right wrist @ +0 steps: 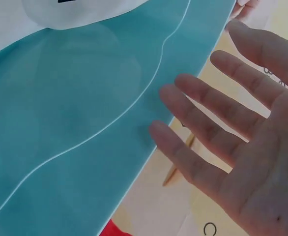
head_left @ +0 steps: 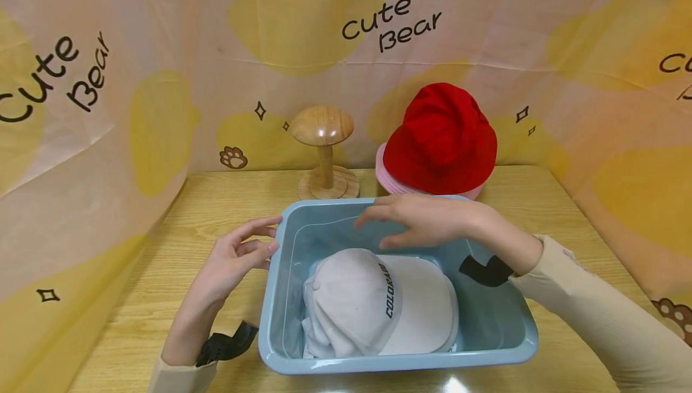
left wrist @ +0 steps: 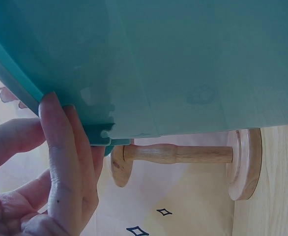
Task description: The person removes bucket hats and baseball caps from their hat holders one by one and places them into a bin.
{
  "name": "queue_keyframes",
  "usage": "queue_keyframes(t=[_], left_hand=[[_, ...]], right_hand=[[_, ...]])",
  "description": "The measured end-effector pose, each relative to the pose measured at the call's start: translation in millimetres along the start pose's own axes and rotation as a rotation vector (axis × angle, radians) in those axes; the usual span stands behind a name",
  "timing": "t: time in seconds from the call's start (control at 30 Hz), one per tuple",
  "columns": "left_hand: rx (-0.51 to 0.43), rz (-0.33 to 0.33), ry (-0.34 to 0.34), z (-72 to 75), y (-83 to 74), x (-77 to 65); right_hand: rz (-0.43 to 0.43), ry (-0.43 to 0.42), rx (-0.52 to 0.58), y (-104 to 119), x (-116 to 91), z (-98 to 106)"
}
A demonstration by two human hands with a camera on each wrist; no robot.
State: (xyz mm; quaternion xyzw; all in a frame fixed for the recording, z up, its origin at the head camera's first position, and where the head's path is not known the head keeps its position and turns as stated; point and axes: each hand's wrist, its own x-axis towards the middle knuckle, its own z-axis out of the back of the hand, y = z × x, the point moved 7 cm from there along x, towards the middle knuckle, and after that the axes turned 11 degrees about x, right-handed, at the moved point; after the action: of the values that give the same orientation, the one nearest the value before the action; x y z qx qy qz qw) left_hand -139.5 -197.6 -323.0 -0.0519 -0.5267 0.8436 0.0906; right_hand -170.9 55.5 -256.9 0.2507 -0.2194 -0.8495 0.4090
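Observation:
A light blue plastic basin (head_left: pixel 400 363) stands on the table in the head view. Inside it lies a white baseball cap (head_left: pixel 348 303) lettered COLORADO, its brim to the right, with more pale fabric (head_left: pixel 316 342) showing under its left side. My left hand (head_left: pixel 229 261) holds the basin's left rim between thumb and fingers; in the left wrist view its fingers (left wrist: pixel 65 162) lie against the outer wall below the rim. Over the far side of the basin hovers my right hand (head_left: pixel 418 219), holding nothing. In the right wrist view its fingers (right wrist: pixel 208 128) are spread and relaxed.
Behind the basin stands a wooden hat stand (head_left: pixel 324 152) with a rounded top. Right of it, a red bucket hat (head_left: pixel 440 146) sits on top of pink hats (head_left: pixel 386 173). A printed cloth (head_left: pixel 303 26) hangs around the wooden table (head_left: pixel 162 249).

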Motion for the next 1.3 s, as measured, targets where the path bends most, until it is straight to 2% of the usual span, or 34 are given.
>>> queue_keyframes(t=[0.53,0.73,1.1,1.3], left_hand=[[-0.011,0.002,0.005,-1.6,-3.4,-0.3],[-0.009,0.005,-0.002,-1.5,-4.3,-1.7],[-0.015,0.004,0.001,-2.0,-4.9,-1.3],[-0.014,0.002,-0.001,-2.3,-4.6,-1.4]], right_hand=[[0.078,-0.156,-0.034,-3,-10,14],[0.079,-0.207,-0.065,-5,-14,21],[0.119,-0.348,-0.087,-8,-22,37],[0.1,-0.388,-0.11,-11,-25,42]])
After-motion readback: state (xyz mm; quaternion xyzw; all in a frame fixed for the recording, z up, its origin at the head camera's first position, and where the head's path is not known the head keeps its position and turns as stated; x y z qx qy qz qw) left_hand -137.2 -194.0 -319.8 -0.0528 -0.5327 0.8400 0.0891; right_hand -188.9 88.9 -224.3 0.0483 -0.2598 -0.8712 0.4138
